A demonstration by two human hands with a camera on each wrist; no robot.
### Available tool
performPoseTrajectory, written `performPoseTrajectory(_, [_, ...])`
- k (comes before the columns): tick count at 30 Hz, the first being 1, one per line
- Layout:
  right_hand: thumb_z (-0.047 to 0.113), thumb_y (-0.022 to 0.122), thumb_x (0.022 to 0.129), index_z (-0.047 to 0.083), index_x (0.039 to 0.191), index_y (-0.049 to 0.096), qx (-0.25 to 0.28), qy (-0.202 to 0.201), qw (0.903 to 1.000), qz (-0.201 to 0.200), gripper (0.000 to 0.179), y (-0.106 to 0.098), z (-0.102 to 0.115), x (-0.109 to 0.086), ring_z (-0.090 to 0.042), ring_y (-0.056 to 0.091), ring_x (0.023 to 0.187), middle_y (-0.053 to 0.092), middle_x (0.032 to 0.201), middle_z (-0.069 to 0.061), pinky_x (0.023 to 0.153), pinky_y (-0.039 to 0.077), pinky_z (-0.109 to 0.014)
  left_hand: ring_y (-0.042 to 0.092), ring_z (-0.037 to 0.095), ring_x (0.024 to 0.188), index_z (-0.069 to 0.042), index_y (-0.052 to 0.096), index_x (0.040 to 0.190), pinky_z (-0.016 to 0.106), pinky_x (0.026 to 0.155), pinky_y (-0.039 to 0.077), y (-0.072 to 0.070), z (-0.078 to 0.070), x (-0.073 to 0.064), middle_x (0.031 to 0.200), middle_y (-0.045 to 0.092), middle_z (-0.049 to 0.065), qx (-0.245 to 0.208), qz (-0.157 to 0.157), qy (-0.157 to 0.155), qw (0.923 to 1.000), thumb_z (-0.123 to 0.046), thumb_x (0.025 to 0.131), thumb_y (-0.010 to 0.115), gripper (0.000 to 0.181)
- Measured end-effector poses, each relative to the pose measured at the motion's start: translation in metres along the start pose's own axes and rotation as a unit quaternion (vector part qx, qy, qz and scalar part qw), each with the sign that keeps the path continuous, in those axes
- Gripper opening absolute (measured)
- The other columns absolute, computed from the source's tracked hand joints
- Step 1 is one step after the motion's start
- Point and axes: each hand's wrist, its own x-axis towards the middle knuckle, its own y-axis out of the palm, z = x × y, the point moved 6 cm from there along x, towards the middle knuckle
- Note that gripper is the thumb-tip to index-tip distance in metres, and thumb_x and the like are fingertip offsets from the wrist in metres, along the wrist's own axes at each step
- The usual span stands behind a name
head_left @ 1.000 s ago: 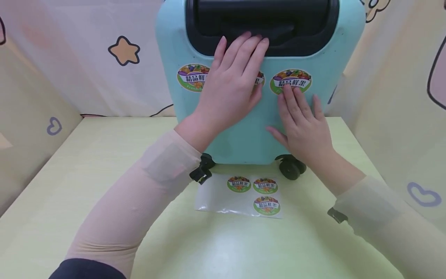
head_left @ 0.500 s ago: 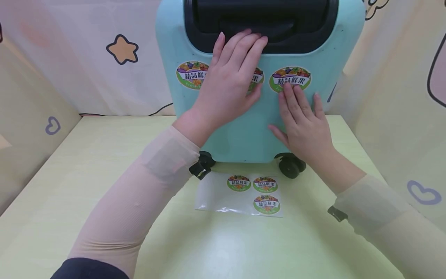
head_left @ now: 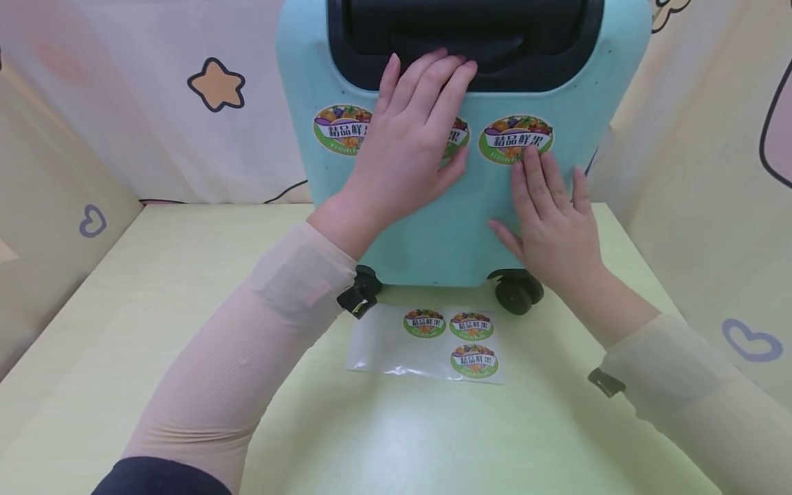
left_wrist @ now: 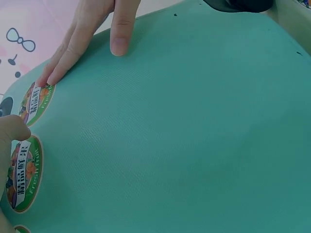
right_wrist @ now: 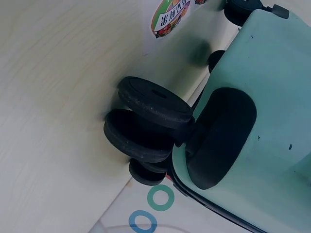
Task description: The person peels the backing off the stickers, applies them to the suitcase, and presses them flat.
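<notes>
A turquoise suitcase (head_left: 433, 234) with a black recessed panel (head_left: 464, 41) stands upright on its wheels. Across its front runs a row of oval fruit stickers. My left hand (head_left: 405, 151) lies over the middle sticker (head_left: 456, 141), fingertips at the panel's lower edge, and partly covers the left sticker (head_left: 337, 129). With straight fingers, my right hand (head_left: 557, 220) touches the lower edge of the right sticker (head_left: 513, 137). In the left wrist view, the right hand's fingers (left_wrist: 68, 53) rest on that sticker (left_wrist: 36, 104). The right wrist view shows a black double wheel (right_wrist: 150, 116) at the suitcase's bottom corner.
A glossy backing sheet (head_left: 396, 350) with a few fruit stickers (head_left: 473, 361) lies on the pale table (head_left: 396, 440) before the suitcase. Patterned curtains (head_left: 124, 103) hang behind and at both sides.
My right hand has slid slightly right along the lower part of the right sticker, so more of it shows. The left hand has stayed in place on the suitcase.
</notes>
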Motion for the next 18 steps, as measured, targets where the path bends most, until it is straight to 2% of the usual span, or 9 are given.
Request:
performPoseTrajectory(6, [0.047,0.036,0.098,0.003,0.146,0.027,0.001,-0.001,1.0000,-0.005,0.066,-0.0005,0.0005,0.0008,-0.020,0.011,0.141,0.014,0.155,-0.003,0.110,0.009,-0.049,0.027,0.026,0.134,-0.002,0.040,0.139,0.036,0.112,-0.004,-0.0002,0.0001,-0.0001,0.140,0.041,0.013,0.012,0.014,-0.003,0.9998,-0.034,0.092,0.047,0.057])
performPoseTrajectory(11, [0.048,0.037,0.097,0.003,0.145,0.028,0.003,-0.001,1.0000,-0.009,0.066,-0.0013,0.0002,0.0006,-0.020,0.012,0.141,0.015,0.155,-0.004,0.111,0.009,-0.048,0.027,0.026,0.134,-0.002,0.040,0.139,0.036,0.112,-0.004,-0.0001,-0.0005,0.0003,0.140,0.041,0.013,0.016,0.006,0.000,0.9999,-0.034,0.093,0.046,0.056])
performPoseTrajectory(18, [0.047,0.036,0.098,0.003,0.147,0.024,0.005,0.001,1.0000,-0.005,0.067,-0.0038,-0.0023,-0.0014,-0.019,0.010,0.141,0.010,0.156,-0.002,0.111,0.009,-0.047,0.026,0.026,0.135,-0.002,0.040,0.139,0.036,0.112,-0.003,0.0005,-0.0014,-0.0002,0.141,0.040,0.013,0.022,0.005,-0.006,0.9997,-0.034,0.093,0.047,0.056])
